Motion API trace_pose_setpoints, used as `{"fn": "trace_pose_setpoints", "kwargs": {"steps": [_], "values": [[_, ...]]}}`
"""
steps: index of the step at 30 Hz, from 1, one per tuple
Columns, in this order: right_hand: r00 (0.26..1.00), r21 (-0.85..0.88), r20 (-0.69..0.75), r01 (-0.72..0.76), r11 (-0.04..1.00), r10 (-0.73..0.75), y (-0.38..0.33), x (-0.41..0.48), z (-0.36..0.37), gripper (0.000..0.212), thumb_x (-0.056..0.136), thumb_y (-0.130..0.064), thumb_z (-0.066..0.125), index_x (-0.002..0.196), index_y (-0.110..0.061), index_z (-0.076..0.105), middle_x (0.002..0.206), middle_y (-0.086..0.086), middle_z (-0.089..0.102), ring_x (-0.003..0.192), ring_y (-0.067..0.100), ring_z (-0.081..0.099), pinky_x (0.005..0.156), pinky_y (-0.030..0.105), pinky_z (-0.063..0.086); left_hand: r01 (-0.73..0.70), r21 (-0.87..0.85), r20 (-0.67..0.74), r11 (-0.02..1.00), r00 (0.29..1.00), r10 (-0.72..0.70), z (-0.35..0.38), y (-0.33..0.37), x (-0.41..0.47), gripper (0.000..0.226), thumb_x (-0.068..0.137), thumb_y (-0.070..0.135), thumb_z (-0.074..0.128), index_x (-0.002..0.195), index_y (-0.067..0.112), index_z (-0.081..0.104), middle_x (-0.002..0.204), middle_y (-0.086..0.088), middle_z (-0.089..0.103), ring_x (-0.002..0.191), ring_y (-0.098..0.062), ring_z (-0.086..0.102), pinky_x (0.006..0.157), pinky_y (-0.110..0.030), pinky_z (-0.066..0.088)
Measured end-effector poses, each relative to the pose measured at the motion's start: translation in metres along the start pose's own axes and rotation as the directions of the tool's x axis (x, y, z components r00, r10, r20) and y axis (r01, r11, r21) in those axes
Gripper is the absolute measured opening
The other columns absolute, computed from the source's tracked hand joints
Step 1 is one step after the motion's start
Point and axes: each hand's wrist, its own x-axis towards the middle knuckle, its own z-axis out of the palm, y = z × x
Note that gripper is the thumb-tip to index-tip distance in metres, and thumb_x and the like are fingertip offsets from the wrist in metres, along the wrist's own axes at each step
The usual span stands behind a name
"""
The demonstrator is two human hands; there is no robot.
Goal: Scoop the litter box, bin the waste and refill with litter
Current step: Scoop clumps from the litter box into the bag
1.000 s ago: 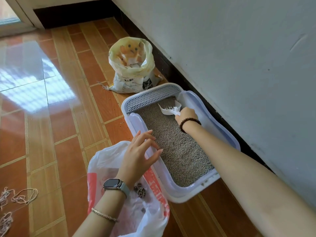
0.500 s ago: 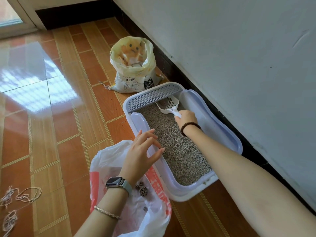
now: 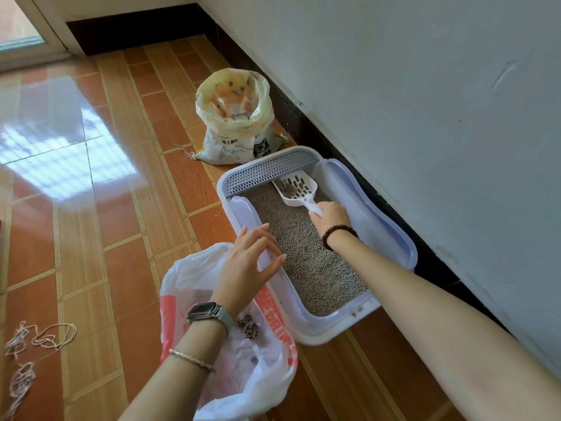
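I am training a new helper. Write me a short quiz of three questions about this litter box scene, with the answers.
1. True or false: the scoop is empty.
2. Which holds the scoop's handle? A) the left hand B) the right hand C) neither
3. Besides the scoop, where do waste clumps lie?
Key: 1 false, it carries dark clumps; 2 B; 3 in the white plastic bag beside the litter box.
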Motion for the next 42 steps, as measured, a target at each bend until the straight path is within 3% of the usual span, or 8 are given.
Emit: {"fn": "trace_pose_setpoints", "kwargs": {"steps": [4, 10, 14, 18, 25, 34, 36, 42], "values": [[0.999, -0.05, 0.032, 0.042, 0.998, -0.04, 0.01, -0.019, -0.013, 0.029, 0.094, -0.025, 0.054, 0.101, -0.001, 0.068, 0.091, 0.014, 0.067, 0.079, 0.025, 0.057, 0.072, 0.035, 0.052, 0.016, 0.015, -0.007, 1.0, 1.0, -0.016, -0.001, 0.005, -0.003, 0.018, 0.089, 0.035, 0.059, 0.088, 0.017, 0.06, 0.109, 0.005, 0.058, 0.135, -0.007, 0.039, 0.116, -0.039, 0.026], [0.997, 0.014, 0.014, 0.078, 0.997, -0.078, 0.027, -0.049, -0.035, 0.025, 0.093, -0.026, 0.056, 0.102, -0.006, 0.068, 0.087, 0.011, 0.066, 0.073, 0.023, 0.059, 0.062, 0.034, 0.053, 0.088, 0.008, -0.018, 0.996, 0.996, -0.087, 0.003, 0.014, -0.009, 0.009, 0.092, 0.025, 0.06, 0.089, 0.016, 0.06, 0.118, 0.002, 0.057, 0.138, -0.013, 0.036, 0.107, -0.047, 0.039], [0.992, 0.01, 0.016, 0.128, 0.992, -0.128, 0.037, -0.061, -0.051, 0.022, 0.093, -0.026, 0.056, 0.093, -0.008, 0.069, 0.071, 0.005, 0.059, 0.055, 0.012, 0.046, 0.046, 0.021, 0.032, 0.107, -0.006, -0.014, 0.994, 0.994, -0.107, 0.001, 0.019, -0.014, 0.009, 0.091, 0.025, 0.059, 0.09, 0.017, 0.06, 0.123, 0.001, 0.056, 0.139, -0.014, 0.035, 0.107, -0.046, 0.04], [0.966, -0.118, 0.174, 0.213, 0.97, -0.19, 0.041, -0.068, -0.067, 0.021, 0.093, -0.026, 0.054, 0.091, -0.01, 0.068, 0.077, 0.008, 0.063, 0.06, 0.016, 0.05, 0.05, 0.025, 0.037, 0.119, 0.003, 0.004, 0.993, 0.993, -0.119, -0.001, 0.022, -0.016, 0.006, 0.092, 0.025, 0.06, 0.091, 0.019, 0.06, 0.128, 0.001, 0.054, 0.14, -0.014, 0.032, 0.109, -0.047, 0.038], [0.877, -0.441, 0.428, 0.415, 0.796, -0.22, 0.04, -0.067, -0.095, 0.023, 0.095, -0.031, 0.051, 0.075, -0.018, 0.056, 0.069, -0.003, 0.052, 0.065, 0.016, 0.05, 0.051, 0.024, 0.033, 0.123, 0.028, 0.044, 0.992, 0.991, -0.124, -0.004, 0.02, -0.016, 0.01, 0.092, 0.031, 0.057, 0.093, 0.021, 0.06, 0.131, 0.005, 0.052, 0.141, -0.012, 0.03, 0.112, -0.051, 0.032], [0.806, -0.686, 0.566, 0.577, 0.443, -0.175, 0.034, -0.057, -0.107, 0.015, 0.096, -0.033, 0.05, 0.092, -0.02, 0.055, 0.085, -0.001, 0.056, 0.089, 0.02, 0.055, 0.079, 0.033, 0.051, 0.116, 0.039, 0.026, 0.993, 0.993, -0.117, -0.002, 0.019, -0.016, 0.009, 0.092, 0.029, 0.058, 0.093, 0.022, 0.061, 0.129, 0.006, 0.054, 0.14, -0.009, 0.031, 0.111, -0.051, 0.034], [0.801, -0.68, 0.579, 0.578, 0.452, -0.153, 0.034, -0.056, -0.101, 0.017, 0.095, -0.033, 0.051, 0.097, -0.018, 0.059, 0.094, 0.002, 0.058, 0.095, 0.022, 0.057, 0.081, 0.035, 0.052, 0.119, 0.031, 0.028, 0.992, 0.992, -0.12, -0.002, 0.019, -0.016, 0.008, 0.092, 0.029, 0.058, 0.094, 0.022, 0.061, 0.13, 0.007, 0.053, 0.14, -0.008, 0.031, 0.111, -0.051, 0.033], [0.781, -0.613, 0.593, 0.595, 0.52, -0.194, 0.027, -0.062, -0.073, 0.02, 0.097, -0.031, 0.05, 0.083, -0.017, 0.053, 0.074, 0.0, 0.045, 0.083, 0.021, 0.052, 0.077, 0.034, 0.05, 0.115, 0.042, 0.027, 0.992, 0.993, -0.116, -0.002, 0.019, -0.016, 0.007, 0.093, 0.027, 0.058, 0.095, 0.021, 0.061, 0.13, 0.006, 0.053, 0.14, -0.008, 0.031, 0.111, -0.052, 0.032]]}}
